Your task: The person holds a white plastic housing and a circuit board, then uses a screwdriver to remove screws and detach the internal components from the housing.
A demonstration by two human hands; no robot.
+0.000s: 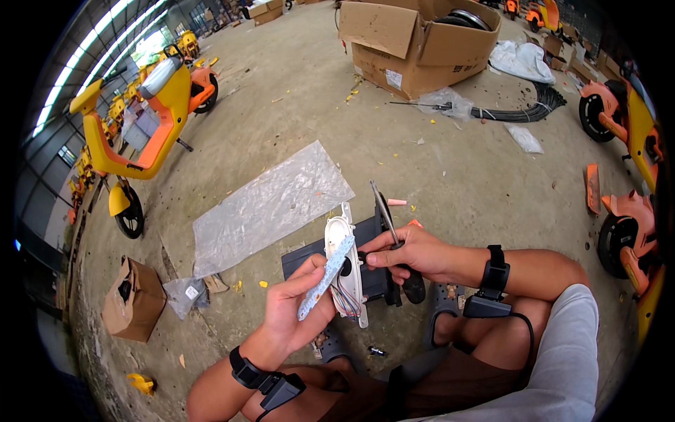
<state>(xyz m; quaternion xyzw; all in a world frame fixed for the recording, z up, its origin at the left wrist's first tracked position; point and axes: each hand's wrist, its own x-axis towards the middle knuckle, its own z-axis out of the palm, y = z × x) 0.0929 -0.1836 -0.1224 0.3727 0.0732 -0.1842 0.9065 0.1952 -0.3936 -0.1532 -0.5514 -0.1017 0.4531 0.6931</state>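
Note:
My left hand (298,301) is closed round a long white plastic housing (354,283) with rounded ends. A light-blue speckled strip (325,278) lies slantwise across its front, by my left thumb. Thin coloured wires (346,301) hang at the lower part of the housing. In my right hand (416,254) is a screwdriver (413,287), its dark handle low under the palm and its metal shaft pointing up and away. My right thumb and forefinger meet at the housing's right edge, at a small black part. Behind the housing, a dark flat panel (302,259) lies on the floor.
A clear plastic sheet (271,211) lies ahead. At left stand a small cardboard box (133,302) and a yellow-orange scooter (151,141). A large open carton (422,49) and a bundle of black cables (527,109) are farther off. More scooters (629,232) stand at right.

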